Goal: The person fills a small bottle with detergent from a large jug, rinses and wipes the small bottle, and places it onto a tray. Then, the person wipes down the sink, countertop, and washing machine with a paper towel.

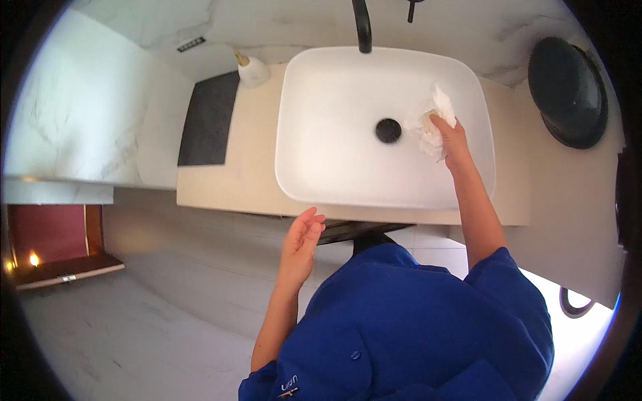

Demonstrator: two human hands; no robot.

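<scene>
My right hand (452, 139) is over the right side of a white sink (321, 134), closed on a crumpled white tissue (428, 130). The tissue spreads out past the fingers against the basin; the palm side of the hand is hidden. To the left of that hand lies the round black drain (388, 130). In front of the counter's edge hangs my left hand (302, 235), empty, its fingers partly bent and apart. It touches nothing that I can see.
A black faucet (362, 30) rises behind the sink. On the beige counter (251, 154), a white soap dispenser (253, 72) stands beside a dark mat (208, 120). Dark oval objects (567, 90) are at the right by the wall. A small light glows at lower left.
</scene>
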